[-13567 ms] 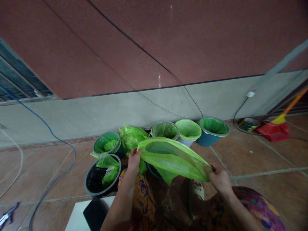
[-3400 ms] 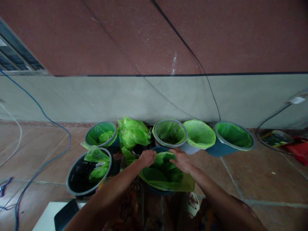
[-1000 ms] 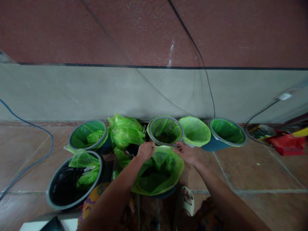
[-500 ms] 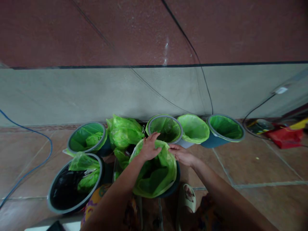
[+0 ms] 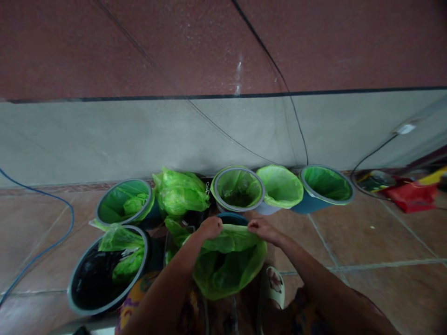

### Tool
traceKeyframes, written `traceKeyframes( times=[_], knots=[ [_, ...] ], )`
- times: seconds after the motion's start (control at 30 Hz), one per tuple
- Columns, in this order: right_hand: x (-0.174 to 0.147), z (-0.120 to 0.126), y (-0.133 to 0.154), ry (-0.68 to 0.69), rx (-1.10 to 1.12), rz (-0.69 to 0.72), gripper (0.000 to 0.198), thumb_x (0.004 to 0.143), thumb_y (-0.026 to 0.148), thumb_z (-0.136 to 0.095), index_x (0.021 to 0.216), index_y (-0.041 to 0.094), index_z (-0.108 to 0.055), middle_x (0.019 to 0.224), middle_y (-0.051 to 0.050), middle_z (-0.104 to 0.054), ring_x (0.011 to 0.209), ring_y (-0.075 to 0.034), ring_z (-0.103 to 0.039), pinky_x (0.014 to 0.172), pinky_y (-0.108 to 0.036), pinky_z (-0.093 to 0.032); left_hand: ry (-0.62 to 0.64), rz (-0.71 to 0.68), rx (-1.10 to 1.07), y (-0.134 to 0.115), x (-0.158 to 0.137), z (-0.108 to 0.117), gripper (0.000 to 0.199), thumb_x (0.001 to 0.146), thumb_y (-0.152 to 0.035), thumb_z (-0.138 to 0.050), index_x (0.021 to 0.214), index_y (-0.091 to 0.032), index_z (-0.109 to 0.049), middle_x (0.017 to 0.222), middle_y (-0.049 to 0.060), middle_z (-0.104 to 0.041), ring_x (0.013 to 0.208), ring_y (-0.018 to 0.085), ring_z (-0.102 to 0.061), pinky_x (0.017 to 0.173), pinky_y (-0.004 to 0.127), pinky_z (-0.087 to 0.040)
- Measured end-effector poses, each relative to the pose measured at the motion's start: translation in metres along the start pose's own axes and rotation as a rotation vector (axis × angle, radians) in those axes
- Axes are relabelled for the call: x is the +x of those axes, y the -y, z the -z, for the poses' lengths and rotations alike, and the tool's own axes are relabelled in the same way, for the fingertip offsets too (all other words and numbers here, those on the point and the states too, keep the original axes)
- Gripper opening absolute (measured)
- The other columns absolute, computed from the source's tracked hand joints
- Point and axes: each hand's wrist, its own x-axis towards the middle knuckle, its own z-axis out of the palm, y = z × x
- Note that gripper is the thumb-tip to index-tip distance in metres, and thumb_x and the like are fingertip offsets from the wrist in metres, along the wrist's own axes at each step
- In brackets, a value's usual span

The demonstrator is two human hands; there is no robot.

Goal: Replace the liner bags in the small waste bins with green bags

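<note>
A translucent green plastic bag (image 5: pixel 226 274) hangs open-mouthed in front of me. Its far edge is gripped by my left hand (image 5: pixel 211 227) and my right hand (image 5: pixel 264 230), both with fingers closed on the rim. Behind that edge shows the blue rim of a bin (image 5: pixel 233 219); most of the bin is hidden by the bag. Just beyond stands a bin with a grey ring (image 5: pixel 261 197) and a green liner. To the left of my left hand lies a bulging green bag (image 5: pixel 181 190).
Lined bins stand along the wall: a pale one (image 5: pixel 281 186), a blue one (image 5: pixel 310 204) and one at left (image 5: pixel 151 186). Near my left leg is a black-lined bin (image 5: pixel 75 288). A blue cable (image 5: pixel 71 218) and a red dustpan (image 5: pixel 412 197) lie on the tiles.
Both hands have closed on the bag's far edge and pulled it toward me, off the far side of the bin, whose blue rim now shows. Before, the fingers were extended at the rim.
</note>
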Motion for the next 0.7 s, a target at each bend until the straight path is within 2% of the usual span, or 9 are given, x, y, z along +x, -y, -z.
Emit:
traceKeyframes(
  times=[0.17,0.27,0.53,0.7],
  knots=[
    [0.034,-0.027,-0.014,-0.355,-0.126,-0.124,0.021,0.08,0.03,-0.05,0.077,0.02,-0.068,0.079,-0.005,-0.07,0.075,-0.018,-0.063,0.069,-0.028,-0.049,-0.161,0.229,-0.009,0.012,0.017,-0.002,0.031,0.089,-0.022,-0.042,0.1,-0.017,-0.071,0.104,0.01,-0.072,0.099,0.021,-0.066,0.086,0.029,-0.048],
    [0.048,-0.033,-0.013,-0.463,-0.175,-0.227,0.023,0.08,0.035,-0.055,0.083,0.021,-0.072,0.087,-0.008,-0.073,0.079,-0.021,-0.067,0.07,-0.031,-0.049,-0.192,0.332,-0.024,0.018,0.026,-0.002,0.031,0.09,-0.024,-0.043,0.102,-0.018,-0.071,0.107,0.011,-0.072,0.101,0.022,-0.066,0.086,0.03,-0.049],
    [0.057,-0.028,-0.031,-0.427,-0.167,-0.286,0.025,0.078,0.041,-0.06,0.085,0.024,-0.077,0.09,-0.005,-0.075,0.082,-0.022,-0.07,0.068,-0.029,-0.052,-0.218,0.467,-0.159,0.028,0.047,-0.012,0.029,0.087,-0.033,-0.051,0.101,-0.021,-0.073,0.107,0.011,-0.073,0.103,0.024,-0.066,0.084,0.03,-0.05],
    [0.061,-0.03,-0.039,-0.347,-0.112,-0.37,0.02,0.077,0.035,-0.061,0.083,0.025,-0.077,0.089,-0.002,-0.076,0.085,-0.018,-0.07,0.07,-0.023,-0.051,-0.178,0.611,-0.252,0.037,0.057,-0.02,0.027,0.081,-0.034,-0.058,0.098,-0.02,-0.075,0.109,0.012,-0.073,0.104,0.027,-0.066,0.08,0.03,-0.049]
  ],
)
